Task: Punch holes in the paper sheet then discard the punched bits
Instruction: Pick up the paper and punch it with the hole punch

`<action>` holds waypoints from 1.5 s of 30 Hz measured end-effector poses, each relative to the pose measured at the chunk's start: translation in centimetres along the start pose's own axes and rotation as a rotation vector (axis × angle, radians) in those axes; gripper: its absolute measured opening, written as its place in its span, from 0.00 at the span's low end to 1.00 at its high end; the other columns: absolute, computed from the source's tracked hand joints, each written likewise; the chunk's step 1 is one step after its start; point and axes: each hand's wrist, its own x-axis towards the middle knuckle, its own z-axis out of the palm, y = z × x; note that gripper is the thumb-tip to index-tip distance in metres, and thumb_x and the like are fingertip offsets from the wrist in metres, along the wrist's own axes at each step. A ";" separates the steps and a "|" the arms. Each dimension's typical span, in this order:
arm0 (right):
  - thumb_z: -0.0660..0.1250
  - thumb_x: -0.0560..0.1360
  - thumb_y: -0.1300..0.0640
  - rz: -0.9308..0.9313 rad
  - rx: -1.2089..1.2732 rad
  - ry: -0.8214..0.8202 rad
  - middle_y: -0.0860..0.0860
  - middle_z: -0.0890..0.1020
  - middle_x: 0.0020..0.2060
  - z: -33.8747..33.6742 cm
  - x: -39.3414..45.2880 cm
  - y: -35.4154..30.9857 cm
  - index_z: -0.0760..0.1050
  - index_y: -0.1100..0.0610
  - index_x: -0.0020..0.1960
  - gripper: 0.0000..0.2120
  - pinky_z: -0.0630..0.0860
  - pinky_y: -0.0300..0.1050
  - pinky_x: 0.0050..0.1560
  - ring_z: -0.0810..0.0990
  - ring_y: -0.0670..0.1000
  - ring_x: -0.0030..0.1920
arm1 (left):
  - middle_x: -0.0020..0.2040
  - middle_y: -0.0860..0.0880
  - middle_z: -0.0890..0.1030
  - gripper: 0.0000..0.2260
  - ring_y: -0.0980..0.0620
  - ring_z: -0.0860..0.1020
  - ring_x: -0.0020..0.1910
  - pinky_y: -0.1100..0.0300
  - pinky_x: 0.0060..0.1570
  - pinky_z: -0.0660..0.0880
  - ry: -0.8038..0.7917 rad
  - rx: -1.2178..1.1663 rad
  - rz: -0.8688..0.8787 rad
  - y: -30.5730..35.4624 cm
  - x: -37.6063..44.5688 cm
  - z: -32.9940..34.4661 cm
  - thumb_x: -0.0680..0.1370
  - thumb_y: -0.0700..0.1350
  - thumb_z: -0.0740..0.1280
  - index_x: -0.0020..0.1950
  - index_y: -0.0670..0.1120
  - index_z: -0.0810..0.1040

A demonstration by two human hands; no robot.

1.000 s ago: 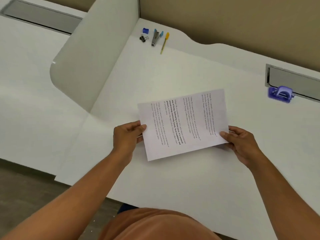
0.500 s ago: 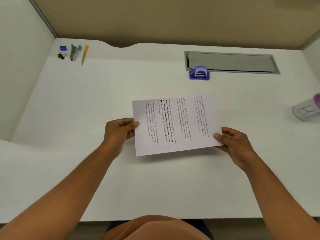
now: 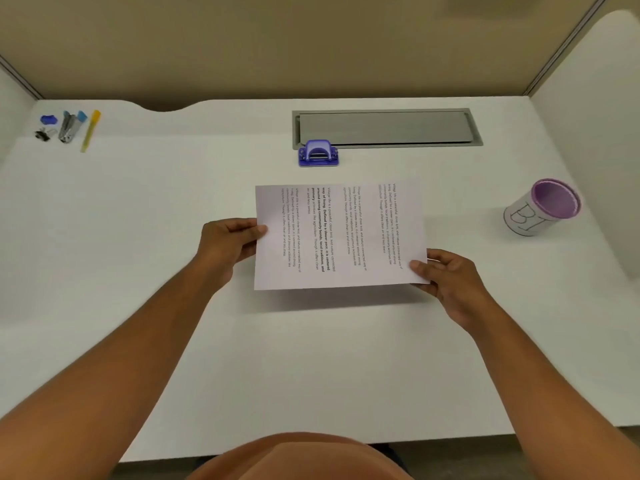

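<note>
A printed paper sheet (image 3: 341,237) is held a little above the white desk (image 3: 311,358), its text running sideways. My left hand (image 3: 228,245) pinches its left edge and my right hand (image 3: 446,277) pinches its lower right corner. A small blue-purple hole punch (image 3: 318,154) stands on the desk just beyond the sheet's far edge, apart from it. To the right stands a white cup with a purple inside and letters drawn on it (image 3: 542,207).
A grey cable-tray lid (image 3: 384,128) is set into the desk behind the punch. At the far left lie a blue clip (image 3: 48,119), a black binder clip (image 3: 43,134), a stapler (image 3: 69,126) and a yellow pen (image 3: 90,130). Partition walls enclose three sides.
The view has swung right, bringing the punch to the centre and the cup into sight. Both hands keep hold of the sheet, which now lies squarer to the desk.
</note>
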 end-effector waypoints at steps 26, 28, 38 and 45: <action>0.73 0.77 0.66 -0.009 0.069 -0.025 0.57 0.88 0.56 2.7 8.1 -1.0 0.80 0.63 0.64 0.16 0.86 0.49 0.53 0.88 0.56 0.56 | 0.73 0.45 0.81 0.48 0.39 0.81 0.70 0.36 0.69 0.77 -0.065 -0.577 -0.148 -6.3 -5.1 9.0 0.64 0.74 0.76 0.78 0.50 0.73; 0.73 0.77 0.67 -0.004 0.067 -0.024 0.58 0.88 0.56 3.1 8.2 -0.8 0.80 0.64 0.64 0.16 0.85 0.51 0.55 0.88 0.56 0.56 | 0.72 0.47 0.81 0.43 0.41 0.81 0.70 0.39 0.69 0.78 -0.097 -0.505 -0.106 -6.0 -4.9 11.1 0.68 0.62 0.82 0.78 0.51 0.72; 0.75 0.76 0.66 -0.021 0.035 -0.010 0.55 0.89 0.53 4.5 9.7 -1.0 0.83 0.58 0.58 0.11 0.86 0.47 0.53 0.88 0.54 0.55 | 0.65 0.43 0.85 0.25 0.43 0.86 0.59 0.49 0.42 0.88 0.232 -0.751 -0.233 -2.7 0.7 14.9 0.79 0.32 0.73 0.75 0.44 0.76; 0.75 0.75 0.67 0.007 0.010 0.011 0.56 0.89 0.53 4.7 10.9 -1.0 0.83 0.59 0.59 0.13 0.86 0.47 0.54 0.88 0.55 0.55 | 0.66 0.44 0.85 0.25 0.44 0.86 0.57 0.51 0.40 0.87 0.290 -0.805 -0.239 -3.3 2.0 15.3 0.80 0.29 0.71 0.75 0.44 0.75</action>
